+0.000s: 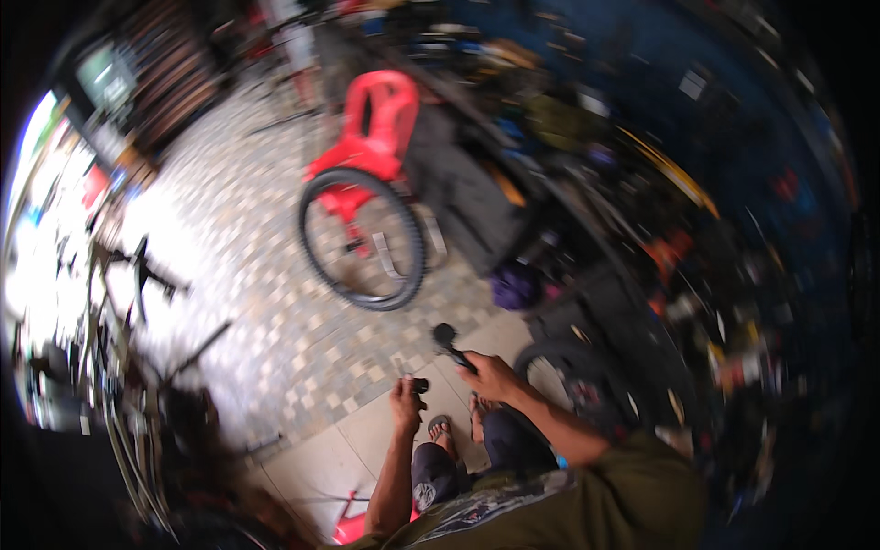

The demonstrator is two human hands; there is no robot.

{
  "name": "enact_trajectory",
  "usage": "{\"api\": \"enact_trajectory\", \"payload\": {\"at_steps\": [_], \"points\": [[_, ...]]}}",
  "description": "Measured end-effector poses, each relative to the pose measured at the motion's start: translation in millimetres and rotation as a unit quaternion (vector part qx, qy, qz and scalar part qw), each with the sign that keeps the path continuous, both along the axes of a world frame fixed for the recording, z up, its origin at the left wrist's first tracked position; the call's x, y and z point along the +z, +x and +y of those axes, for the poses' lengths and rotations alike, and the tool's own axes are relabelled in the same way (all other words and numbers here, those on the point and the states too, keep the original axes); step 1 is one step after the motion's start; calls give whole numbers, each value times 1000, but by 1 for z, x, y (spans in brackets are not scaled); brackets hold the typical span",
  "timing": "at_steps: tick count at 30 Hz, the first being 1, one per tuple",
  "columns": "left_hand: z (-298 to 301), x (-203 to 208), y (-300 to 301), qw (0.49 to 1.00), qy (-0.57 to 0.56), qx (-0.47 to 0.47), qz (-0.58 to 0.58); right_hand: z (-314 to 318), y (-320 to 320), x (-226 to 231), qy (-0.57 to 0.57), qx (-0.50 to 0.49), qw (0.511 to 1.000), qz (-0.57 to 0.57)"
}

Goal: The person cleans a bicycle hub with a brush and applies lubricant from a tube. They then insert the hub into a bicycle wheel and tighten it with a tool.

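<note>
My right hand (pixel 489 376) is closed round the handle of a black tool with a rounded head (pixel 445 335), which points up and away from me. Blur hides what kind of tool it is. To its left, my left hand (pixel 404 403) grips a small, dark, rounded piece (pixel 420 385) between the fingers. Both hands are held up in front of my knees, apart from each other. Beyond them a bicycle wheel (pixel 417 240) with a black knobby tyre stands upright against a red plastic chair (pixel 380 119).
A long cluttered workbench (pixel 587 229) runs along the right, with a dark tyre (pixel 541 353) below it. A purple bundle (pixel 516 287) lies by the bench foot. Bicycle parts (pixel 115 394) crowd the left. Something red (pixel 353 524) lies on the tiled floor (pixel 316 463) near me.
</note>
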State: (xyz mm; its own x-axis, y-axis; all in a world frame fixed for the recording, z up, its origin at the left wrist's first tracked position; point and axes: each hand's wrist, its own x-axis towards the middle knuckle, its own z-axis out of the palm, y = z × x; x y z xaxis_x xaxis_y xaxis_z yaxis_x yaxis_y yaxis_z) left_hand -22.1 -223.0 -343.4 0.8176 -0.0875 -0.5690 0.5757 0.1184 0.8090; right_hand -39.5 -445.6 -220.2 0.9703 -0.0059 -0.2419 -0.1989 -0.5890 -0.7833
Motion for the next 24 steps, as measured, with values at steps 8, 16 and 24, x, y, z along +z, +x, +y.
{"api": "enact_trajectory", "payload": {"at_steps": [8,16,24], "points": [[-43,67,-6,957,-197,-212,11,-9,-147,62,6,-198,980,-10],[-145,160,-52,916,-261,-295,71,-49,-303,73,-80,-428,900,-32],[-236,189,-132,820,-366,-417,140,-143,-436,109,-158,-668,726,-34]]}}
